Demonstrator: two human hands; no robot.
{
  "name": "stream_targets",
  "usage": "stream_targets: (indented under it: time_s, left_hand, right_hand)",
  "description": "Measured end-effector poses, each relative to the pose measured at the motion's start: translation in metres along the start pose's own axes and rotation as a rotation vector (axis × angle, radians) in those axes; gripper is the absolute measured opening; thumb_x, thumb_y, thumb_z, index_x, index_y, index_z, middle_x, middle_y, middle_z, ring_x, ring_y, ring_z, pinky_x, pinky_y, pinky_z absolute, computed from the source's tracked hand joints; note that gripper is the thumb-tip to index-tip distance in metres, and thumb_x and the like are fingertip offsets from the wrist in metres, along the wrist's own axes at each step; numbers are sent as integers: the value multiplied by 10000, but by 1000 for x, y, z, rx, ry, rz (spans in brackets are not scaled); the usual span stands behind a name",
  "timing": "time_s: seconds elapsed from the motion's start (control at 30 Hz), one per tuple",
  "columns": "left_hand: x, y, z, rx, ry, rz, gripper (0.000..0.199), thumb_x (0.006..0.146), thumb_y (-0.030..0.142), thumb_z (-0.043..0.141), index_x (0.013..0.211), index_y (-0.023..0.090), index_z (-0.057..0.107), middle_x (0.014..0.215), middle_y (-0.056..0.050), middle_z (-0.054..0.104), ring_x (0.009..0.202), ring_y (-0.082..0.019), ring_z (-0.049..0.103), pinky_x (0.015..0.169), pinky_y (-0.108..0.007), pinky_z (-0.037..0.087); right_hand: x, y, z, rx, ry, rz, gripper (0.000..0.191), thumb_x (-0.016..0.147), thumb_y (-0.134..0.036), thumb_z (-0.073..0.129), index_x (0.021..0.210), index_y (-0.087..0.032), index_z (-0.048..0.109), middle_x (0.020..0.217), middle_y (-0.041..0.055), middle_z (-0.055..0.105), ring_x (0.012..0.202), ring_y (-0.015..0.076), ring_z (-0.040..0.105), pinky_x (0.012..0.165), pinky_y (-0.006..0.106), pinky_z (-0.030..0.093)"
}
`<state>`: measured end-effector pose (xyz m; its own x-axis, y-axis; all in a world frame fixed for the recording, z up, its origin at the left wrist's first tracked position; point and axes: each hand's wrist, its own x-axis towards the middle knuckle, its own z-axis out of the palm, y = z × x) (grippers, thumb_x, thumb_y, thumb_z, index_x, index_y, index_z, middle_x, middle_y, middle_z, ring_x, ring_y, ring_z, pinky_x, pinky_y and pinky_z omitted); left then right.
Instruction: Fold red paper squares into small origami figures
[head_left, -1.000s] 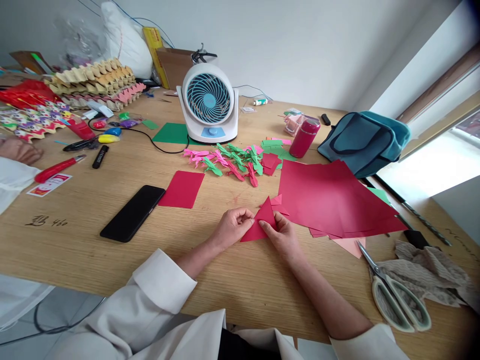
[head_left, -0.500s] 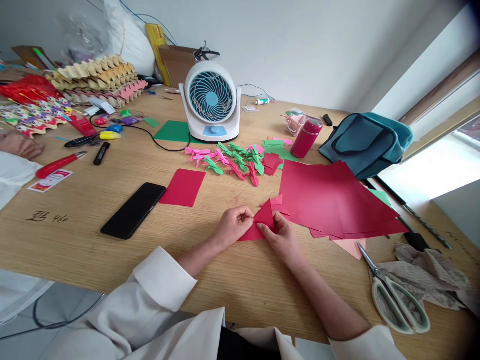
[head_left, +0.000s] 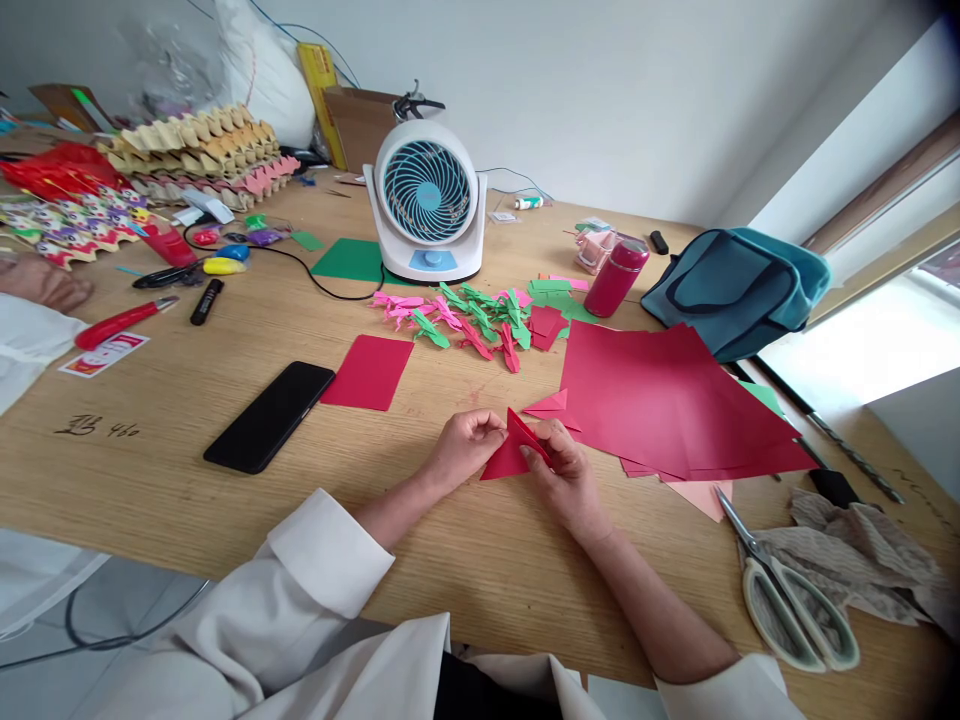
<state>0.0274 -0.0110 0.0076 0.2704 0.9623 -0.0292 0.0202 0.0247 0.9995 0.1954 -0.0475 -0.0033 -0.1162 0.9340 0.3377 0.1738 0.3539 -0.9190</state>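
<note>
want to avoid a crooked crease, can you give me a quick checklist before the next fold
1. Left hand on the folded red paper: ok, pinching its left side.
2. Right hand on the paper: ok, gripping its right side.
3. Layers lined up: cannot tell, the right hand covers part of them.
4. Scissors apart from both hands: ok, lying off to the right.
5. Phone apart from the folded paper: ok, lying to the left.

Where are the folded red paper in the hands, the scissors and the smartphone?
Folded red paper (head_left: 508, 458), head view: front face, near its middle.
Scissors (head_left: 761, 552), head view: at the pivot between blades and handles.
Smartphone (head_left: 268, 417), head view: middle of its dark screen.
</note>
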Motion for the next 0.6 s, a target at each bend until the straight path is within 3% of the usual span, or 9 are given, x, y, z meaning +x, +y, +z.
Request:
stream_targets:
  time_s: [0.17, 0.4, 0.6]
  left_hand:
    - [0, 0, -1, -81, -20, -90, 177, 738, 313, 623, 709, 145, 576, 671, 15, 596, 615, -105, 560, 576, -217, 481]
    - [-3, 8, -2, -105, -44, -95, 225, 733, 349, 664, 736, 143, 572, 683, 26, 580, 616, -97, 557, 564, -211, 502]
    - [-2, 11, -1, -91, -29, -57, 170, 742, 310, 622, 725, 145, 587, 681, 17, 592, 625, -102, 554, 559, -197, 457]
  right_hand:
    - [1, -6, -2, -18, 11, -50, 224, 943, -263, 538, 1076, -309, 712, 918, 42, 592, 881, 206, 543, 810, 360, 453]
    - [1, -5, -3, 42, 32, -64, 225, 939, -290, 565, 1080, -350, 730, 953, 41, 610, 932, 214, 562, 854, 388, 460]
    - [1, -9, -4, 66, 13, -75, 193, 951, -286, 544, 991, -311, 731, 982, 55, 583, 971, 215, 556, 910, 401, 445]
